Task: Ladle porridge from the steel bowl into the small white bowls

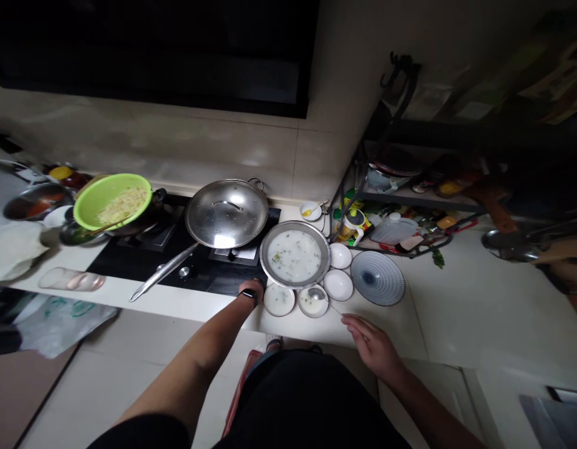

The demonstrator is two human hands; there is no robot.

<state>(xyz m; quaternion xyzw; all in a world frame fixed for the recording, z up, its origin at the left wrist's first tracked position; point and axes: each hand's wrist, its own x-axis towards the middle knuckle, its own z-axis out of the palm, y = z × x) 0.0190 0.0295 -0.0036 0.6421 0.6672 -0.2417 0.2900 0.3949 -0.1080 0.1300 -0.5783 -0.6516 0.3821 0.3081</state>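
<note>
My left hand point(251, 289) reaches to the counter edge beside the steel basin of white soup point(295, 255); its fingers are hidden behind the wrist. A dark watch sits on that wrist. My right hand point(370, 342) hovers open, fingers spread, over the counter front, close to the thin handle of a ladle point(317, 294) resting in a small bowl of soup point(313, 302). Another filled small bowl point(279, 299) stands left of it. Two white bowls point(339, 284) point(340, 255) and a blue patterned plate point(378, 277) stand to the right.
A lidded steel pan point(226, 213) sits on the black hob point(143, 259). A green bowl of noodles point(111, 200) stands on a pot at left. A wire rack point(395, 212) with bottles and jars fills the right corner. A plastic bag point(58, 315) hangs at lower left.
</note>
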